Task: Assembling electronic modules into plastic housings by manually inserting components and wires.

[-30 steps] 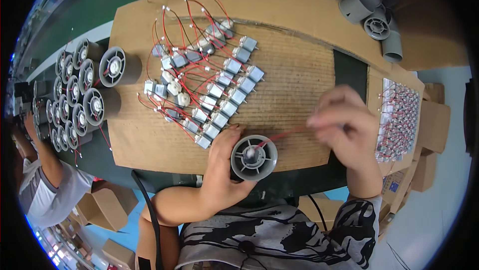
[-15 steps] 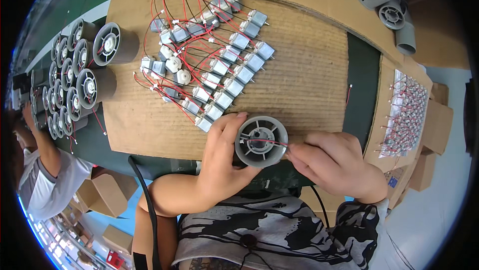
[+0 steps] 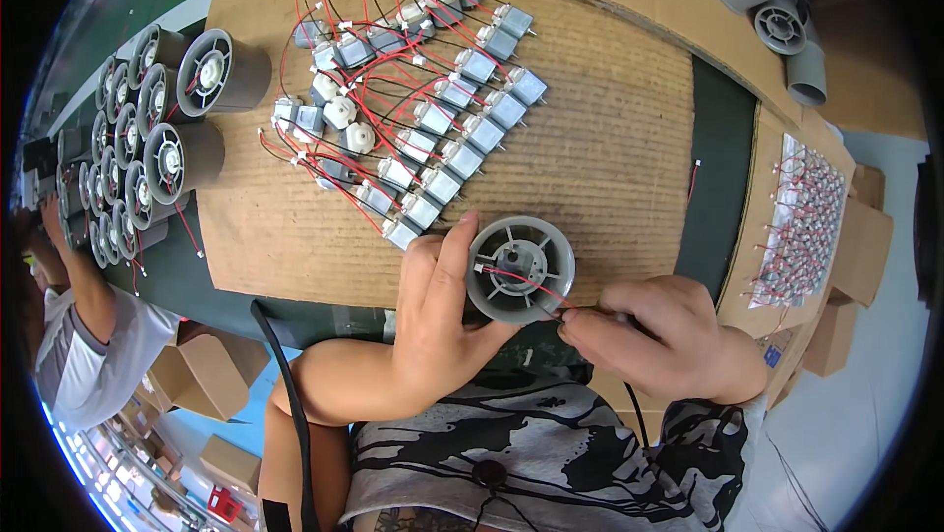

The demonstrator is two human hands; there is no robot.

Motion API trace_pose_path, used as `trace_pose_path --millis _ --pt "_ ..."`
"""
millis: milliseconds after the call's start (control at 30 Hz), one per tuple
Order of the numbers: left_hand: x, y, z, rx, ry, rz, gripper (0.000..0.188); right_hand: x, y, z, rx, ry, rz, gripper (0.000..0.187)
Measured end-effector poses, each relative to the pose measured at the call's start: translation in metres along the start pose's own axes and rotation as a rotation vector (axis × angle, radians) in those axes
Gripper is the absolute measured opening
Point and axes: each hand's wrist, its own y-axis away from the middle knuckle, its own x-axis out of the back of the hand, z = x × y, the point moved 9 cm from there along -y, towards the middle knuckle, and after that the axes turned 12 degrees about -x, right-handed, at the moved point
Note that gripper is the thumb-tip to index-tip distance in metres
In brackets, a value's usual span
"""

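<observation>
My left hand (image 3: 436, 325) is wrapped around the left side of a grey plastic tube housing (image 3: 567, 271), its open, spoked end facing up. Inside the housing, a round hub with spokes surrounds a darker centre. A red and black wire (image 3: 523, 280) with a small white connector (image 3: 479, 267) lies across that opening. At the lower right rim, the fingers of my right hand (image 3: 661, 338) pinch the wire; their tips are partly hidden. Small silver motors (image 3: 439, 184) with red and black leads lie in slanting rows just beyond my left hand.
A cardboard sheet (image 3: 600, 139) covers the green table. Grey housings (image 3: 218, 75) with fitted centres stand in a group at left, near another person's arm (image 3: 87, 286). More grey tubes (image 3: 806, 75) lie far right, above a batch of wired parts (image 3: 801, 222). A black cable (image 3: 285, 365) hangs by my left forearm.
The housing has shifted slightly up and right in view. My right hand has moved a little down toward the rim, and the wire now slants downward across the opening.
</observation>
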Motion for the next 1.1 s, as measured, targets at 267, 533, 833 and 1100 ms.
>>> trace_pose_path --millis 267,533,833,1100 --pt "-0.005 0.002 0.007 -0.018 0.14 -0.038 0.068 -0.006 0.0 0.034 -0.366 -0.286 -0.073 0.019" --pt "0.007 -0.004 0.002 -0.01 0.14 -0.026 0.019 0.004 -0.023 0.028 -0.296 0.068 -0.082 0.028" --pt "-0.005 -0.004 -0.008 0.122 0.379 -0.147 0.008 0.0 -0.021 0.002 -0.099 0.744 -0.044 0.032" --pt "-0.003 0.004 -0.013 0.255 0.409 -0.164 0.009 -0.003 -0.013 0.028 -0.177 0.087 0.082 0.036"
